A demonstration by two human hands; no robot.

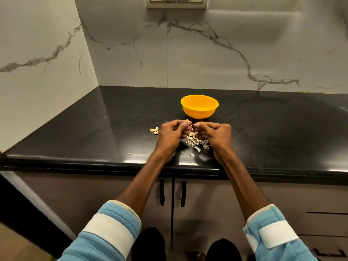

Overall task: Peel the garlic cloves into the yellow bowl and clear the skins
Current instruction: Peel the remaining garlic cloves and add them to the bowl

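Pinching a garlic clove (192,125) between curled left hand (170,131) and right hand (216,133); too hidden to tell its long axis. Just beyond the hands, yellow bowl (199,107) on desk (94,132); beneath them, skins (197,143); beside the left, spare cloves (154,130).

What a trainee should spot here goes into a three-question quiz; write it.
1. True or false: the round yellow plastic bowl stands on the glossy black counter, beyond the left hand and right hand.
2. The pile of pale papery garlic skins lies: A in the bowl; B on the counter under the hands, which pinch one garlic clove; C on the floor.
3. Fill in: the loose garlic cloves lie on the ___ side of the left hand.
Key: 1 true; 2 B; 3 left.
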